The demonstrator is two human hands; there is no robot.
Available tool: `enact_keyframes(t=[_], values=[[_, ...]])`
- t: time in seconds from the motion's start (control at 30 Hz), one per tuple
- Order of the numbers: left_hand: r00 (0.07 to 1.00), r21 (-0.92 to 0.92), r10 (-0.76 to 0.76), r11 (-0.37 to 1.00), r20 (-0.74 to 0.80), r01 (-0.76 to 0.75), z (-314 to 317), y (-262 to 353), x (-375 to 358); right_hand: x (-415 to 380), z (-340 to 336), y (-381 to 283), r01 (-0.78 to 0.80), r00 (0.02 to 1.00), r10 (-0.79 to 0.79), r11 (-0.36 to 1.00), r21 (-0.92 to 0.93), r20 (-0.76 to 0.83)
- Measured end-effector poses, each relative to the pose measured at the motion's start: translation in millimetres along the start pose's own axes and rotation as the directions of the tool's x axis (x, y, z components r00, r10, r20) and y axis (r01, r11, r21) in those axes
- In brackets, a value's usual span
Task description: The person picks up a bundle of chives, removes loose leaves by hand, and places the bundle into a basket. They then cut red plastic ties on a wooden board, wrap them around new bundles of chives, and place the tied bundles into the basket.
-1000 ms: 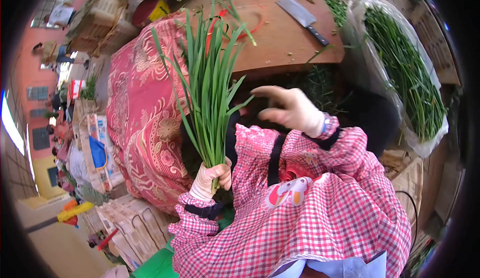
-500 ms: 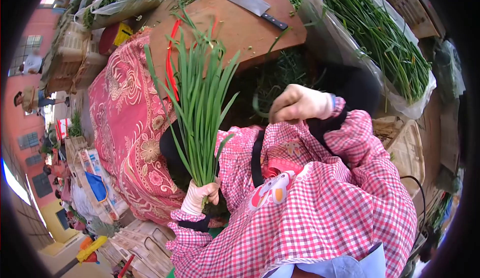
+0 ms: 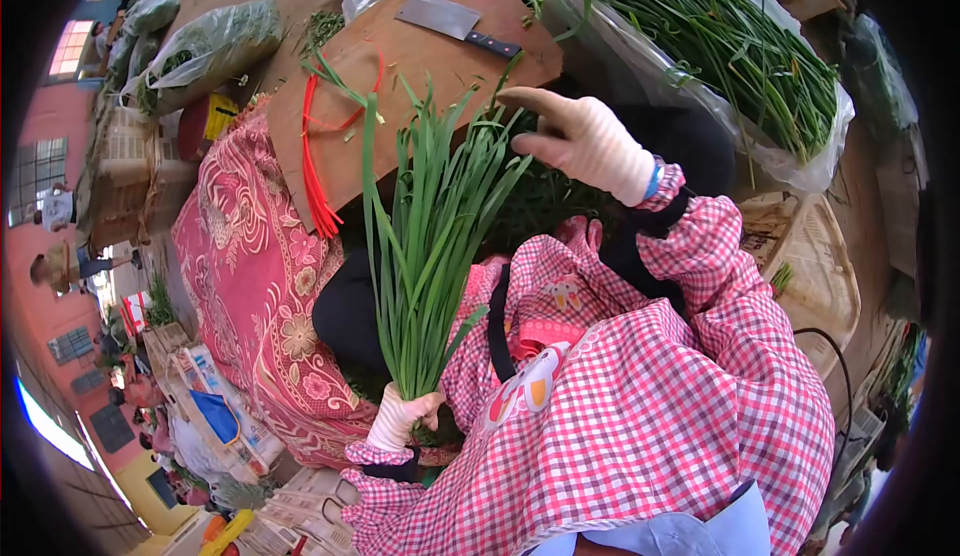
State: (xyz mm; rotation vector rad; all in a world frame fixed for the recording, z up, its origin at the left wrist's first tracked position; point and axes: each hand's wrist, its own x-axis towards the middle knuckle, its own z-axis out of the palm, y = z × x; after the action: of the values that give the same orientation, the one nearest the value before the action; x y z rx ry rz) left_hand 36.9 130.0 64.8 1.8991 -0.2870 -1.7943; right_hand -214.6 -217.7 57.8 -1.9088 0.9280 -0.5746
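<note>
A bunch of long green leafy stalks (image 3: 425,246) stands up from my left hand (image 3: 405,418), whose taped fingers wrap round its lower end. My right hand (image 3: 575,136), also taped, is beside the tips of the leaves at the upper right. Its thumb and forefinger are apart, and nothing shows between them. Beyond the bunch lies a wooden board (image 3: 400,61) with a cleaver (image 3: 440,16) on it. Red ties (image 3: 315,171) hang over the near left edge of the board.
A plastic-lined heap of green stalks (image 3: 720,46) lies at the upper right. Below it is a plastic crate (image 3: 815,276). A red patterned cloth (image 3: 240,256) covers the left side. A filled plastic bag (image 3: 215,46) lies at the upper left. People are in the far left background.
My right hand has moved up and left towards the leaf tips, and its fingers have opened. The view has shifted, so the board and cleaver appear further left.
</note>
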Motion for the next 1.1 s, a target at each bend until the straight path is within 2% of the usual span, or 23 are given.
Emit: enact_keyframes(t=[0.03,0.07,0.1,0.17,0.2,0.23,0.33,0.37,0.4,0.43,0.47,0.5,0.57,0.63,0.73,0.77,0.83,0.9,0.93,0.97,1.0,1.03,1.1], values=[[1.0,0.0,-0.006,1.0,-0.005,0.006,1.0,0.9,-1.4,5.1,4.6,2.6,0.033,0.999,-0.033,0.974,-0.223,0.002],[1.0,0.004,-0.007,1.0,-0.005,0.007,1.7,0.8,-2.5,11.0,10.4,8.3,0.009,0.999,0.005,0.959,-0.284,0.048],[1.0,0.022,-0.012,1.0,-0.006,0.012,2.3,1.2,-3.3,15.3,18.4,15.8,0.008,0.999,0.005,0.959,-0.282,0.045],[1.0,0.036,-0.013,0.999,-0.012,0.013,4.6,2.9,-4.7,24.2,33.9,29.3,0.11,0.994,-0.106,0.978,-0.177,0.03],[1.0,0.03,-0.012,0.999,-0.022,0.013,6.6,3.9,-7.4,27.9,38.3,32.6,0.08,0.994,-0.075,0.995,-0.055,0.081],[0.999,0.022,-0.01,1.0,-0.033,0.01,7.6,4.3,-8.2,30.0,38.6,35.3,0.085,0.993,-0.081,0.995,-0.053,0.087],[0.998,0.044,-0.026,0.999,-0.058,0.029,5.1,-0.9,-9.3,32.4,32.5,32.1,0.083,0.929,-0.025,0.986,-0.142,0.37],[0.997,0.037,-0.033,0.999,-0.065,0.036,4.9,-1.8,-10.7,31.5,31.4,27.7,0.09,0.931,-0.031,0.985,-0.149,0.363],[0.997,0.061,-0.032,0.998,-0.065,0.036,5.1,-1.4,-10.6,29.5,34.5,31.9,-0.073,0.941,0.038,0.993,0.092,0.335],[0.998,0.085,-0.029,0.996,-0.063,0.035,5.3,-0.4,-9.8,27.4,36.2,34.7,-0.226,0.939,0.115,0.918,0.327,0.324],[0.998,0.082,-0.031,0.996,-0.06,0.036,5.8,1.6,-10.2,23.5,32.2,29.4,-0.319,0.936,0.19,0.811,0.491,0.295],[0.997,0.078,-0.034,0.996,-0.063,0.039,5.7,0.7,-10.2,23.3,30.3,33.8,-0.318,0.948,0.239,0.733,0.601,0.21],[0.997,0.002,-0.029,1.0,-0.075,0.029,5.1,-1.5,-8.0,21.4,24.0,43.4,-0.245,0.944,0.33,0.676,0.695,0.012],[0.998,0.006,-0.004,1.0,-0.062,0.004,6.3,3.8,-8.0,9.2,23.4,50.8,-0.204,0.957,0.291,0.698,0.686,-0.012],[0.999,-0.003,0.011,1.0,-0.053,-0.011,7.1,14.4,-4.0,-9.0,20.0,56.9,-0.183,0.897,0.417,0.653,0.735,-0.147],[0.999,-0.011,0.031,0.999,-0.03,-0.032,7.3,20.2,-1.7,-16.2,22.3,60.9,-0.176,0.854,0.474,0.651,0.739,-0.214],[0.998,-0.024,0.064,0.998,-0.022,-0.064,5.3,29.0,2.4,-27.4,28.0,70.7,-0.121,0.727,0.631,0.506,0.854,-0.271],[0.991,-0.021,0.126,0.992,0.047,-0.126,4.8,39.1,10.3,-35.8,35.4,87.5,0.001,0.591,0.762,0.327,0.945,-0.265],[0.986,-0.028,0.147,0.989,0.081,-0.145,3.3,42.2,16.1,-44.8,36.5,118.0,0.138,0.764,0.624,0.093,0.986,-0.165],[0.985,-0.031,0.162,0.987,0.064,-0.16,5.7,49.9,19.3,-45.7,39.3,112.3,0.149,0.687,0.715,0.031,0.988,-0.126],[0.972,-0.142,0.206,0.972,0.114,-0.189,11.0,59.1,23.2,-50.8,45.4,112.1,0.053,0.84,0.542,-0.035,0.998,-0.026],[0.953,-0.252,0.258,0.944,0.16,-0.213,18.4,69.3,27.9,-57.0,52.6,110.4,-0.056,0.939,0.335,-0.076,0.996,0.079],[0.948,-0.26,0.302,0.928,0.105,-0.267,44.9,91.4,37.2,-67.8,62.4,42.1,-0.464,0.874,0.241,0.157,0.872,0.422]])
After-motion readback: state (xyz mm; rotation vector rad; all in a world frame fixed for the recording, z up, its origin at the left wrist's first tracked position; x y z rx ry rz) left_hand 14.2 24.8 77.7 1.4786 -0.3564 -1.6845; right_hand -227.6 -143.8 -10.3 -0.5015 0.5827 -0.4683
